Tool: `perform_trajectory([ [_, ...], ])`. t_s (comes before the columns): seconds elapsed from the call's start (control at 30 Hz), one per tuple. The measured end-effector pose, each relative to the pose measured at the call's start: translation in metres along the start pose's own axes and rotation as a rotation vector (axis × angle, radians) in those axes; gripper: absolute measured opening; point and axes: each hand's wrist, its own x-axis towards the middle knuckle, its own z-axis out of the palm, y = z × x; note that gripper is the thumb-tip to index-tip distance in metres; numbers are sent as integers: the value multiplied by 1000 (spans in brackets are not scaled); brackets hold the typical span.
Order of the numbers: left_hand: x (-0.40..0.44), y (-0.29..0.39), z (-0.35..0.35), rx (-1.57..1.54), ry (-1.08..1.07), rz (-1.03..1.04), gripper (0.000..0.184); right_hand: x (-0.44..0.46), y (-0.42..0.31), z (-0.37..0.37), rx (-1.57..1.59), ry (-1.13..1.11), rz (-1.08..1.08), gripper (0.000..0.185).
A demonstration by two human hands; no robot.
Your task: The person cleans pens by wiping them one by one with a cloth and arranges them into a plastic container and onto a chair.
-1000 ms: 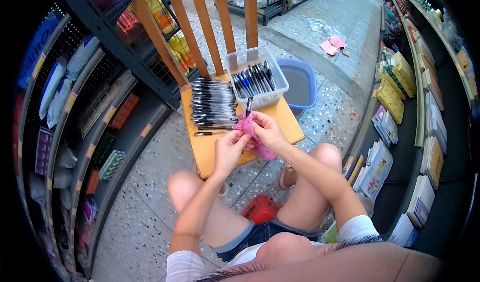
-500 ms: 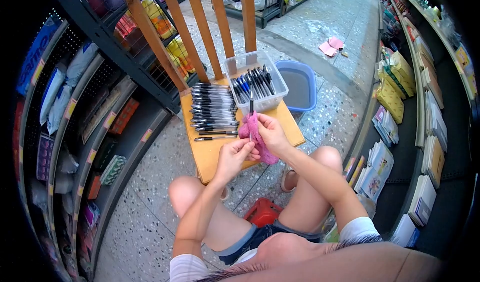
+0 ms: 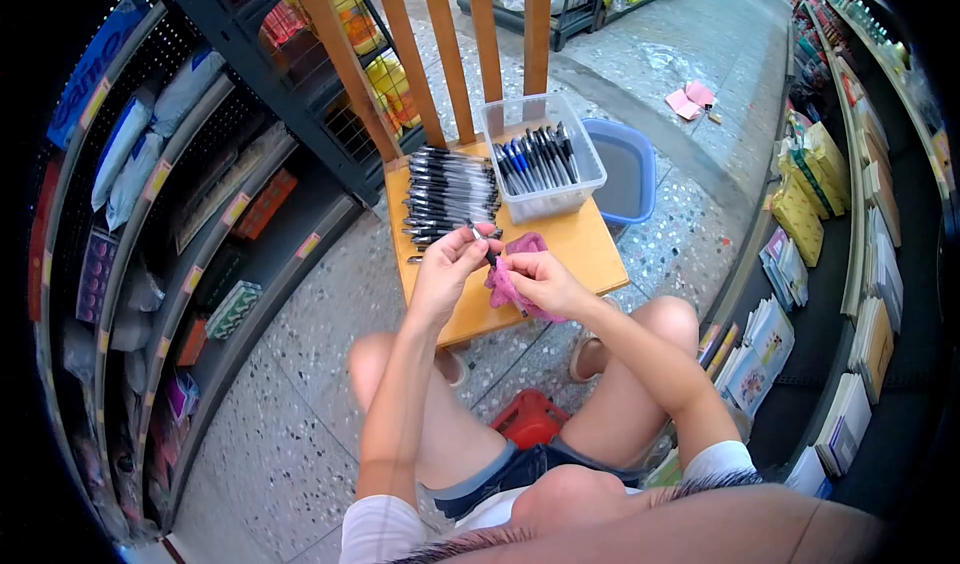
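Over the front of the wooden chair seat (image 3: 590,264), my left hand (image 3: 450,269) pinches the tip end of a pen (image 3: 480,234). My right hand (image 3: 545,281) grips a pink cloth (image 3: 530,246), which is bunched around the pen's other end and hangs toward the seat's front edge. A row of black-capped clear pens (image 3: 450,189) lies on the seat, just beyond my left hand. Behind my right hand stands a clear plastic box (image 3: 550,202) with black and blue pens inside, leaning upright.
A blue basin (image 3: 625,169) with greyish water stands on the floor right of the chair. A red plastic object (image 3: 530,419) is between my legs. Shelves (image 3: 330,229) flank both sides; pink paper (image 3: 690,99) lies farther off.
My left hand has moved up to the pen's upper end, and the pen now tilts left instead of standing upright from the cloth. The whole view has shifted slightly.
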Motion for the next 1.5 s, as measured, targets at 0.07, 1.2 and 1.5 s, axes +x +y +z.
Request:
perform_trajectory([
  [0.07, 1, -3, -3, -23, 2, -3, 23, 0, 4, -1, -15, -13, -7, 20],
  [1.2, 3, 7, -16, -73, 259, 131, 25, 1, -2, -2, 183, -190, 95, 23],
  [1.5, -1, 13, -7, -172, 38, 124, 34, -6, -9, -3, 273, -160, 141, 19],
])
